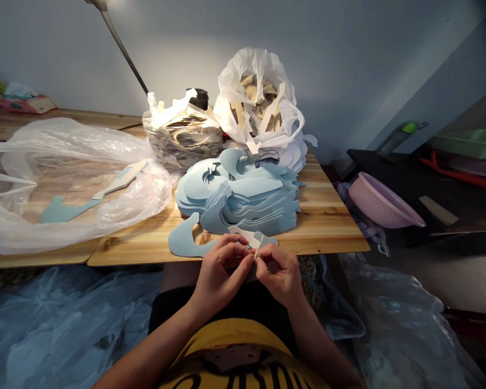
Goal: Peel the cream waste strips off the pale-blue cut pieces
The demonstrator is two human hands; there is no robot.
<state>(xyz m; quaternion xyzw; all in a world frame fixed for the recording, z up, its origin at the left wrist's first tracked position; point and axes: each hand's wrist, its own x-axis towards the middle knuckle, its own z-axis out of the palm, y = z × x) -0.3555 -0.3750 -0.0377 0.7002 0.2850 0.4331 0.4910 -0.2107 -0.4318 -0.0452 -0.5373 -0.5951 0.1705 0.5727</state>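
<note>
My left hand (225, 266) and my right hand (278, 270) meet at the table's front edge, fingertips nearly touching. Both pinch a small white piece (257, 248), mostly hidden by the fingers. Just beyond them lies a white cut piece (243, 234), partly covered by the hands. A curved light-blue piece (182, 237) rests on the wooden table (137, 246) to the left of my left hand. Behind the hands is a tall, layered pile of light-blue cut pieces (251, 200).
An open clear plastic bag (73, 140) with a few blue and white pieces lies at the left. Two bags of scraps (182, 135) (259, 97) stand behind the pile, near a lamp arm (121, 46). A pink basket (383, 202) is at the right.
</note>
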